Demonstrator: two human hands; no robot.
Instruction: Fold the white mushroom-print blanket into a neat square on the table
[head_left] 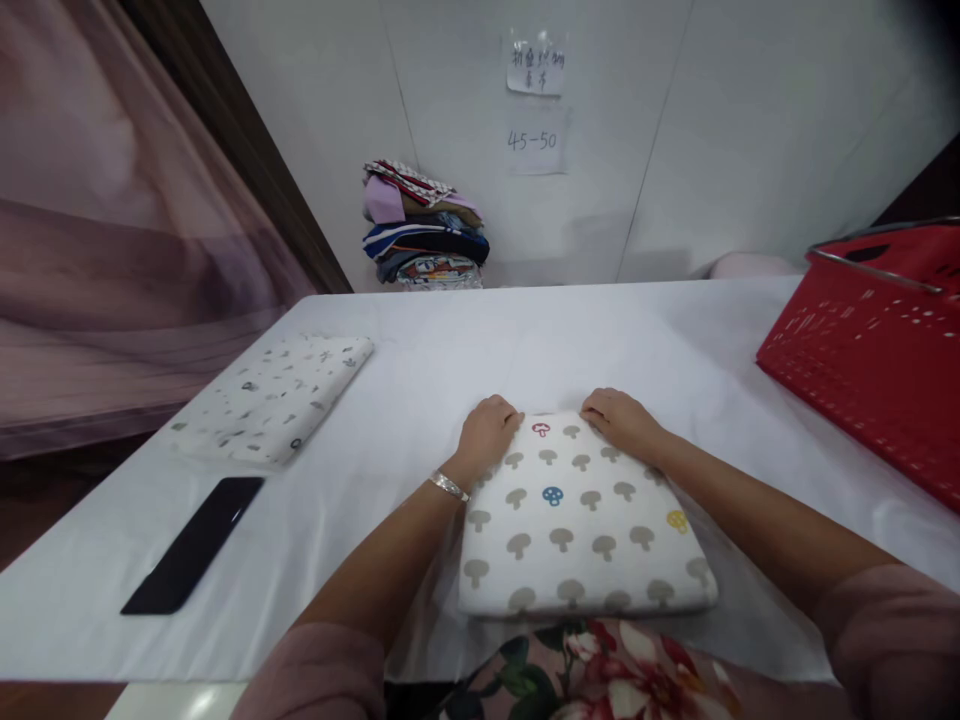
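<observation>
A white cloth with a mushroom print point(577, 515) lies folded into a thick rectangle near the front edge of the table. Most mushrooms on it are grey; a red, a blue and a yellow one stand out. My left hand point(489, 432), with a silver bracelet at the wrist, is closed on the cloth's far left corner. At the far right corner my right hand point(621, 418) pinches the cloth in the same way. The fingertips of both hands are partly hidden at the cloth's edge.
Another folded printed cloth point(289, 395) lies on the left of the white table point(420, 340), with a black flat slab point(196, 545) nearer me. A red basket point(877, 340) stands at the right. Folded textiles point(427, 240) are stacked beyond the far edge, against the wall.
</observation>
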